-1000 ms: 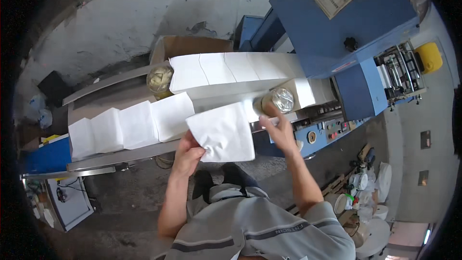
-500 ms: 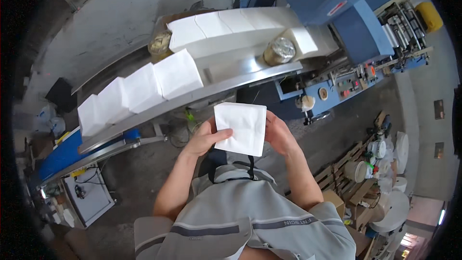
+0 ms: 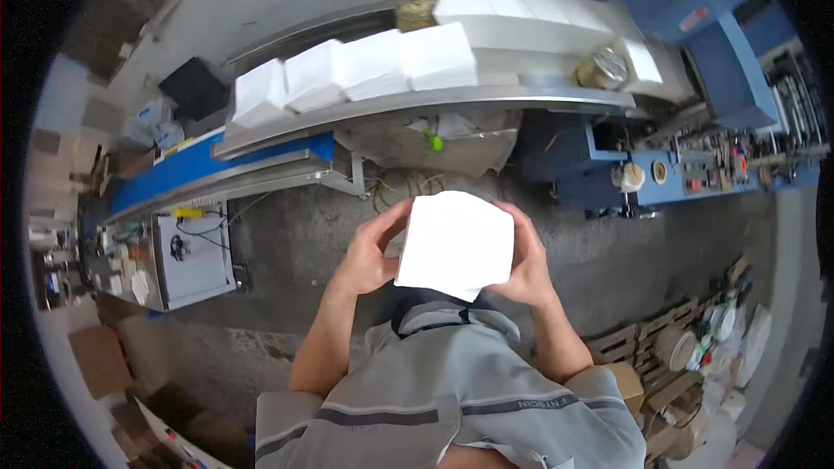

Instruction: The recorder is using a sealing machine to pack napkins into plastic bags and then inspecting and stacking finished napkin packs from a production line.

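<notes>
Gripping a white stack of folded paper napkins point(image 3: 455, 245) by its side edges, the left hand point(image 3: 372, 252) and right hand point(image 3: 526, 262) hold it between them at chest height. Light, soft and compressible, it likely wants even side pressure. More stacks point(image 3: 347, 74) sit beyond on the conveyor point(image 3: 417, 100).

One head-worn fisheye looks steeply down, close over the chest.
</notes>
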`<state>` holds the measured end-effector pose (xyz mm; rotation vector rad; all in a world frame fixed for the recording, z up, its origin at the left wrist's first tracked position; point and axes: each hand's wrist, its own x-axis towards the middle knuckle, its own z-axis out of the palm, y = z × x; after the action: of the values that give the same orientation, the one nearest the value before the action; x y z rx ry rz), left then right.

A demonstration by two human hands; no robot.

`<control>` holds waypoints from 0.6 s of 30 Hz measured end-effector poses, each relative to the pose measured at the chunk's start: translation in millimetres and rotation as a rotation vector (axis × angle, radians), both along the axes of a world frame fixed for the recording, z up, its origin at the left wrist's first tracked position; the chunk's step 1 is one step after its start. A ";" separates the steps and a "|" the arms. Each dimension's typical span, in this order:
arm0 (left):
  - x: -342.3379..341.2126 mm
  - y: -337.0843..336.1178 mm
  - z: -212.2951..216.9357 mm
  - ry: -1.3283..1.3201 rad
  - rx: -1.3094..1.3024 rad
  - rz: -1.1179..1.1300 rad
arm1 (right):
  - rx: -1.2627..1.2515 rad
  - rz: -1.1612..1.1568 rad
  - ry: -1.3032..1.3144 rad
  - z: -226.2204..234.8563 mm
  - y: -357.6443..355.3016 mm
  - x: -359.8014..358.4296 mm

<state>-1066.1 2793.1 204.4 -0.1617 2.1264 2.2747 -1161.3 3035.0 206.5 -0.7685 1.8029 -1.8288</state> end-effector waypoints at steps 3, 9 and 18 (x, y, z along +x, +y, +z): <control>36.0 -45.4 -3.5 0.085 0.088 0.078 | -0.027 0.035 -0.050 8.5 -54.9 19.1; 156.2 -166.5 -55.1 0.034 0.398 0.258 | 0.077 0.034 -0.356 -28.1 -232.0 82.6; 361.1 -383.9 -43.7 0.064 0.344 0.694 | 0.093 0.432 -0.500 -26.6 -527.6 237.0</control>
<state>-705.0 2409.2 160.7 -0.9549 1.8499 2.9908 -924.3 2507.4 180.0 -0.5462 1.2743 -1.4748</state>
